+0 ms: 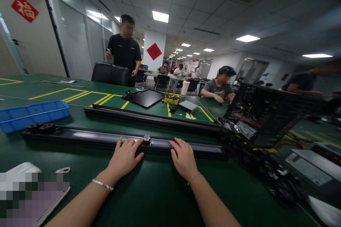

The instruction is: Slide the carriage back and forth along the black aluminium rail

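Note:
My left hand (124, 158) lies flat on the green table (154, 191), fingers stretched out onto a long black rail (87, 138) that runs across in front of me. My right hand (183, 158) rests the same way a little to the right, fingertips on the rail's edge. Between the two hands a small black clip (146, 139) sits on the rail. Neither hand holds anything.
A blue tray (32, 113) stands at the left, a second rail (149, 117) lies behind the first, and an open computer case (263, 113) with cables sits at the right. A black panel (145, 97) lies farther back. A person stands behind a chair (110, 74); others sit beyond.

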The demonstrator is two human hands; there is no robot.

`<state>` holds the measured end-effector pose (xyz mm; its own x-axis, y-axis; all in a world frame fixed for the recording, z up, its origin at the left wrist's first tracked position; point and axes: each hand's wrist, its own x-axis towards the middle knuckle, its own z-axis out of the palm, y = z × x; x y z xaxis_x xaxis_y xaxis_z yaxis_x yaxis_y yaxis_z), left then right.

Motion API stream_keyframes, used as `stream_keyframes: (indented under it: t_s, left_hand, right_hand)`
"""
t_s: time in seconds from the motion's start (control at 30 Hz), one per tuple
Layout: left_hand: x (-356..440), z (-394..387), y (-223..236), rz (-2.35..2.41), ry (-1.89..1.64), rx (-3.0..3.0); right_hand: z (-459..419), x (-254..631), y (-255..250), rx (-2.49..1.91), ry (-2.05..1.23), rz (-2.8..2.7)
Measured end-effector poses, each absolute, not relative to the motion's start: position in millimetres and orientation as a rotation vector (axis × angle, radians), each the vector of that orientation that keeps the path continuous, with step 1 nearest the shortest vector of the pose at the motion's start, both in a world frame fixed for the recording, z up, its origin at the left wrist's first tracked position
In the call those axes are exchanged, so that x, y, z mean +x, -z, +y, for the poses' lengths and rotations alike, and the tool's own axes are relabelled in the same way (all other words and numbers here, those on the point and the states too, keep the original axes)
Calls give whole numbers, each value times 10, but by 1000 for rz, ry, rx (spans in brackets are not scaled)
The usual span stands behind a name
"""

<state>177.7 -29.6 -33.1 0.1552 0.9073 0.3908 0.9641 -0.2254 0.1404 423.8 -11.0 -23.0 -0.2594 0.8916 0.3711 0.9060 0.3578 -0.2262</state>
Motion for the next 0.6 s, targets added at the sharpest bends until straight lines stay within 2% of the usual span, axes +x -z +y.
stream_keyframes:
  t_s: [0.27,0.6]
  left_hand:
    - [1774,-251,435,-1779,645,-2279]
    - [1785,-267,408,-1713,751,-2369]
  right_hand:
    - [-299,3975,210,-1388,-72,-2360]
    - [-326,3961,187,-1415,-62,-2408]
